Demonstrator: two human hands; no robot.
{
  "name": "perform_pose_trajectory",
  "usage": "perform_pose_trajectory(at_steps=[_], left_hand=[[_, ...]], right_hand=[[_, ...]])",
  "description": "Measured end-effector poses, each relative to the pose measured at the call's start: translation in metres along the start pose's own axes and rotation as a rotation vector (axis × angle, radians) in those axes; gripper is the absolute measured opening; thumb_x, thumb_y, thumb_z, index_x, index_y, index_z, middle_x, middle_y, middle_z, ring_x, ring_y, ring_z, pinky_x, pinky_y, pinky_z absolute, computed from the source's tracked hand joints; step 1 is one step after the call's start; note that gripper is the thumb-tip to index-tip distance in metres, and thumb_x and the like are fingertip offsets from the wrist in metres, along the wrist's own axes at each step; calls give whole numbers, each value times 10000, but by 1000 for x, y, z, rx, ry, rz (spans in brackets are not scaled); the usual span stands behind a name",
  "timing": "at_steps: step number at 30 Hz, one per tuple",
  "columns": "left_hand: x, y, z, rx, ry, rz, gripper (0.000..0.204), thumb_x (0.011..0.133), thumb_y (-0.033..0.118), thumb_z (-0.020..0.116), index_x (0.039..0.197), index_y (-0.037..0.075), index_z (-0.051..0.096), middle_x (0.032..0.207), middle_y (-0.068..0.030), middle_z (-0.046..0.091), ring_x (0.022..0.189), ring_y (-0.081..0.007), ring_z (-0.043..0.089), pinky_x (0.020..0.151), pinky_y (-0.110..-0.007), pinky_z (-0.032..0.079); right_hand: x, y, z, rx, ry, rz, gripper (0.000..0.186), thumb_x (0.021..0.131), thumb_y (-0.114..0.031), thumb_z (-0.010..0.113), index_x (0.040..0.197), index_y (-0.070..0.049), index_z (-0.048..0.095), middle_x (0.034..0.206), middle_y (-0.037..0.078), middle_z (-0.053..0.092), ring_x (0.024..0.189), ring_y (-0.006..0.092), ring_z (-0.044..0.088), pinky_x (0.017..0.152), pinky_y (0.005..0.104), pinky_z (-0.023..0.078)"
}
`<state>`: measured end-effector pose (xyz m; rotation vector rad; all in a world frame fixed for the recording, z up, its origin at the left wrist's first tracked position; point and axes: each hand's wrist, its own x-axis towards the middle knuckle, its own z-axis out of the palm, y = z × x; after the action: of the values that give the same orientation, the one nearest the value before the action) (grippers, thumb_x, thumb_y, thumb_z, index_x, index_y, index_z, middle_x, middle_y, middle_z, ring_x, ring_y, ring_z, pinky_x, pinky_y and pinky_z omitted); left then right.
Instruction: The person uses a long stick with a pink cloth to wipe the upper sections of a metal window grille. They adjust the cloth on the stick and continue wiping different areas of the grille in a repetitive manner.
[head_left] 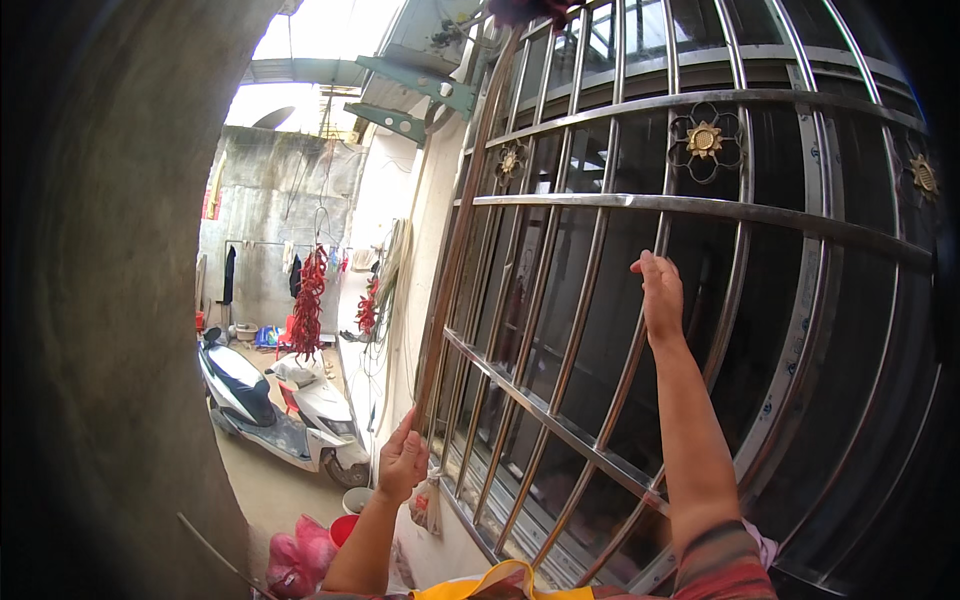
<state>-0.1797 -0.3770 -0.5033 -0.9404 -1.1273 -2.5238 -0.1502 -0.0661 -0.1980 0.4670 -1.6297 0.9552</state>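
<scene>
A long brown pole (465, 230) rises beside the window's left edge, and a dark red bushy clump (530, 10) shows at its top, cut off by the frame. Low on the pole, my left hand (400, 462) is closed round it with the thumb upward. My right hand (661, 300) is raised at the steel window grille (580, 210), its fingers bent about one of the upright bars. The palm side of that hand is hidden. Gold flower ornaments (703, 139) decorate the grille, with dark window panes behind it.
A rough wall (120, 300) stands close on my left. Beyond are a white scooter (320, 415), hanging bunches of red chillies (309, 305) and a clothes line. Below my left hand are a small hanging bag (426, 507), a red bucket (342, 528) and pink bags (300, 560).
</scene>
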Motion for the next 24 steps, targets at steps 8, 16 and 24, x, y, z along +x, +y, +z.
perform_pose_trajectory(at_steps=[8, 16, 24], left_hand=[[27, -6, -25, 46, 63, -38, 456, 991, 210, 420, 1417, 88, 314, 559, 50, 349, 398, -35, 280, 344, -188, 244], [63, -28, -44, 2, 65, -135, 458, 987, 249, 432, 1422, 168, 317, 540, 48, 333, 385, -39, 270, 330, -192, 228], [91, -42, -56, 0, 107, -147, 456, 986, 250, 433, 1421, 167, 322, 531, 52, 340, 379, -39, 285, 329, -196, 243]], right_hand=[[-2, -1, 2, -41, -26, -69, 375, 932, -374, 502, 781, -46, 601, 917, 92, 594, 1184, 276, 393, 1084, 404, 186], [-5, -1, 7, -161, -3, -100, 354, 911, -361, 546, 820, -25, 610, 1069, 132, 490, 1054, 211, 446, 952, 330, 337], [-6, -2, 9, -205, 0, -97, 331, 906, -339, 560, 824, -22, 607, 1114, 129, 442, 977, 180, 463, 919, 305, 358]])
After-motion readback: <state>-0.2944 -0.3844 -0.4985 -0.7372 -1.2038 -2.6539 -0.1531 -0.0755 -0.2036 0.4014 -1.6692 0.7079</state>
